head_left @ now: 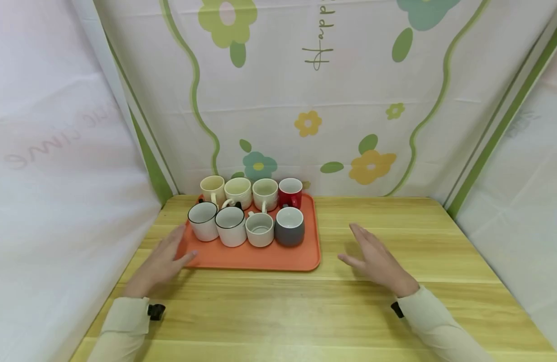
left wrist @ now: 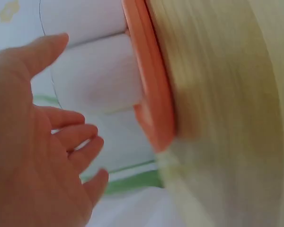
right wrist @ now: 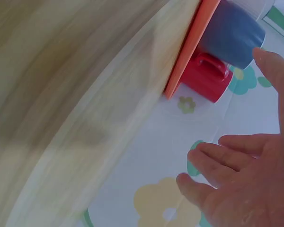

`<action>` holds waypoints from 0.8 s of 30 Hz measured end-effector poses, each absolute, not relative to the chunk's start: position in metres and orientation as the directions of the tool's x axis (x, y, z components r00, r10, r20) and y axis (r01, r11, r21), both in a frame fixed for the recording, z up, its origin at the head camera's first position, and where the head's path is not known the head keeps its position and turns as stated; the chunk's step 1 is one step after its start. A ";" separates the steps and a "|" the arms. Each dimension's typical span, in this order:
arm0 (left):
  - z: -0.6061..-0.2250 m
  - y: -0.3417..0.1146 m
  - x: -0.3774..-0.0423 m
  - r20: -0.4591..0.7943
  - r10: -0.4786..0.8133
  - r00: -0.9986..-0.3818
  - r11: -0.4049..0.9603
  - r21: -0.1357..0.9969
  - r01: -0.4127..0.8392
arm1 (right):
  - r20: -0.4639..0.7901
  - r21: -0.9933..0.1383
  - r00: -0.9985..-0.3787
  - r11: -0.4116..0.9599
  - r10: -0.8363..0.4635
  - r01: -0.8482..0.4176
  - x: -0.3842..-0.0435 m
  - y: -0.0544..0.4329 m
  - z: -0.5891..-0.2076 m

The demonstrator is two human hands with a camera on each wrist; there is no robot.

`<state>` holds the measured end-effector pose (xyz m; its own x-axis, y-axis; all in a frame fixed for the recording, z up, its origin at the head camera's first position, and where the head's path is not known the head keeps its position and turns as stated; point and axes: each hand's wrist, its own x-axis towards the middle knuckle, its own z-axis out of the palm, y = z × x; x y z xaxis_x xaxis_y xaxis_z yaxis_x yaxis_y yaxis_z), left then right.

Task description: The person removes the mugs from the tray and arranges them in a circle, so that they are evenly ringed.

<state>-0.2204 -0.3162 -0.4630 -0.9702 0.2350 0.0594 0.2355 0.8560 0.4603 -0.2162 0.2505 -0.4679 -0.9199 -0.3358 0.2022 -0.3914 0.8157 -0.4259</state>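
Note:
An orange tray (head_left: 255, 259) lies on the table's left half and carries several mugs in two rows. The front row has two white mugs with dark rims, a small plain white mug (head_left: 260, 230) and a grey mug (head_left: 290, 227). Behind them stand cream and pale mugs and a red mug (head_left: 290, 192). My left hand (head_left: 162, 261) hovers by the tray's left edge, near a dark-rimmed white mug (head_left: 203, 221), its fingers loosely extended and holding nothing. Well right of the tray, my right hand (head_left: 375, 259) hangs above the table with fingers spread, also holding nothing.
The wooden table (head_left: 278, 311) is bounded by white fabric walls on both sides and a flower-printed curtain (head_left: 269, 100) at the back. The rear mugs stand close to that curtain.

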 end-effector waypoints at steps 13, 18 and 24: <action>-0.476 -0.341 -0.243 -0.013 0.254 -0.967 0.511 0.851 0.123 | 0.287 -0.515 -0.916 0.760 -0.282 -0.395 -0.229 0.216 -0.464; -0.481 -0.348 -0.248 0.008 0.235 -0.972 0.345 0.934 0.091 | 0.255 -0.585 -0.932 0.726 -0.260 -0.362 -0.237 0.203 -0.464; -0.491 -0.359 -0.249 -0.004 0.187 -0.982 0.287 0.957 0.050 | 0.278 -0.634 -0.928 0.678 -0.249 -0.372 -0.245 0.183 -0.465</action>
